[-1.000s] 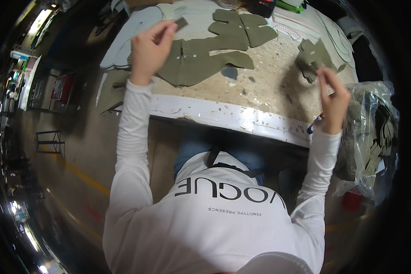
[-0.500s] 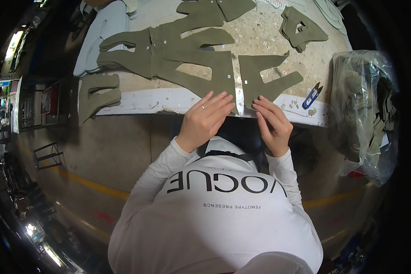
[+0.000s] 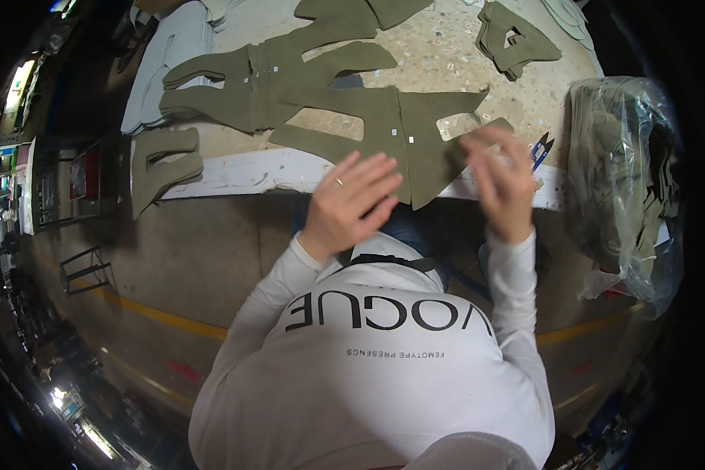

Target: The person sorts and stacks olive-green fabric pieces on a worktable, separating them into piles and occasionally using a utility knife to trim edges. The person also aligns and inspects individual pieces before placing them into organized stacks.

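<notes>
Speckled tabletop (image 3: 446, 55) is carrying olive fabric pieces (image 3: 345, 110); both hands are lying open, left hand (image 3: 352, 200) and right hand (image 3: 500, 184) touching the near piece's edge. Right, a plastic bag (image 3: 623, 180) is holding more fabric.

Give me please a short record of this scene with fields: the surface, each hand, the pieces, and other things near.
surface: speckled table with a white front edge
left hand: left hand flat, fingers spread, at the near edge of the olive cut pieces
right hand: right hand blurred, at the right tip of the same pieces; grip cannot be told
pieces: flat olive shapes, overlapping, with small pale tabs
near right hand: blue-handled snips
far right: clear plastic bag holding more olive pieces
left edge: one olive piece hanging over the table edge
</notes>
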Motion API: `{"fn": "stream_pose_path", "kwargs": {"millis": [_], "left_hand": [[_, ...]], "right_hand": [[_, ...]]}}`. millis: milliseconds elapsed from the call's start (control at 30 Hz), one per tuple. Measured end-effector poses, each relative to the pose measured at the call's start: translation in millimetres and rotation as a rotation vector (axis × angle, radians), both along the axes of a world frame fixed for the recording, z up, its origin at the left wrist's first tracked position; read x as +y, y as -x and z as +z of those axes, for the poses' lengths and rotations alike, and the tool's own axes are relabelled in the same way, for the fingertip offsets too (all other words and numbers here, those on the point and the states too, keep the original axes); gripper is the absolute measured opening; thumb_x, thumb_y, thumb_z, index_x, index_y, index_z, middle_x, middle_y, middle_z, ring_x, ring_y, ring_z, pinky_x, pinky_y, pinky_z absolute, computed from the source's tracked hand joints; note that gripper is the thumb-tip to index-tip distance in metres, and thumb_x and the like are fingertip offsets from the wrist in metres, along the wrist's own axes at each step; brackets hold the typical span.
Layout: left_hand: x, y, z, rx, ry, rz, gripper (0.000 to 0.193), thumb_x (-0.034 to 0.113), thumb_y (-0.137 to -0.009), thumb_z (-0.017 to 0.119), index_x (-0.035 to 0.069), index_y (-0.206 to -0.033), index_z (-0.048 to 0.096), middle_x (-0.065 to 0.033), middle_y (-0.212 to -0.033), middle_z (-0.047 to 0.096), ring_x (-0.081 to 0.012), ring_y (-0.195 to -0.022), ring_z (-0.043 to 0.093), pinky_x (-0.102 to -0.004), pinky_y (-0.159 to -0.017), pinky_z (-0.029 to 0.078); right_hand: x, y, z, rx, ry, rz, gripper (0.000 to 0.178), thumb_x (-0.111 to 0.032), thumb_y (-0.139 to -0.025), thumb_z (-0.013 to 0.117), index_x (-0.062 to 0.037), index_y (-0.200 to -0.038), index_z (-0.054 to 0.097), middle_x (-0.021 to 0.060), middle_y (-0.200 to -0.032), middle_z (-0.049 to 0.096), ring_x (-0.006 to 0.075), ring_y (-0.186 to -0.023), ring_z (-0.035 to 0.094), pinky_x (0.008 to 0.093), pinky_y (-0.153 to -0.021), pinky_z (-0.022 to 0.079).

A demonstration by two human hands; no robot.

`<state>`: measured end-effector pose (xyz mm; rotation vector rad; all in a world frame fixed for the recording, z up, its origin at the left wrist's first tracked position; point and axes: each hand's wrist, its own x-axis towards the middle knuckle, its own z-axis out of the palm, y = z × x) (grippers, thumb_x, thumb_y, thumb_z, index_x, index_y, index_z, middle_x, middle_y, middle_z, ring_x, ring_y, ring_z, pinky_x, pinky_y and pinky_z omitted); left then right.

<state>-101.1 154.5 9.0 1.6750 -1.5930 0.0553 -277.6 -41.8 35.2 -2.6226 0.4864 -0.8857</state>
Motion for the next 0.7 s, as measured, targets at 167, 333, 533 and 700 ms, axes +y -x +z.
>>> {"fn": "stream_pose_path", "kwargs": {"millis": [167,333,533,700], "left_hand": [[-10.0,-61.2,24.3,-0.127,0.006,0.233,0.02,0.012,-0.086,0.067,0.008,-0.105,0.072,-0.01,-0.112,0.07,-0.026,-0.103,0.067,-0.0431,-0.096,0.048],[-9.2,-89.2,60.7,0.051,-0.002,0.309,0.015,0.012,-0.087,0.067,0.005,-0.098,0.073,-0.012,-0.099,0.072,-0.0277,-0.091,0.07,-0.0358,-0.083,0.053],[-45.9,-152.8,80.4,0.02,0.075,0.415,0.016,0.019,-0.087,0.066,0.006,-0.091,0.075,-0.0136,-0.088,0.072,-0.0289,-0.079,0.07,-0.0333,-0.071,0.054],[-124.2,-229.3,59.6,-0.017,-0.174,0.488,0.031,0.037,-0.082,0.069,0.01,-0.095,0.076,-0.0127,-0.091,0.073,-0.0295,-0.084,0.07,-0.0374,-0.076,0.054]], "right_hand": [[-87.9,-33.1,3.6,0.076,0.202,0.014,0.025,-0.018,-0.083,0.072,-0.0081,-0.106,0.07,0.0105,-0.119,0.062,0.0323,-0.113,0.052,0.0403,-0.097,0.043],[-98.8,-45.1,10.2,0.177,-0.131,0.098,0.021,-0.019,-0.084,0.073,-0.0003,-0.083,0.064,0.0106,-0.086,0.068,0.0251,-0.085,0.065,0.033,-0.071,0.048],[-84.4,-48.1,12.8,0.201,-0.132,-0.111,0.022,-0.025,-0.084,0.072,-0.0041,-0.089,0.068,0.0125,-0.072,0.067,0.0293,-0.066,0.064,0.0377,-0.062,0.049],[-109.9,-92.1,29.9,0.007,0.121,-0.076,0.025,-0.027,-0.083,0.071,-0.0066,-0.098,0.071,0.0135,-0.081,0.069,0.0323,-0.077,0.065,0.0431,-0.071,0.051]]}}
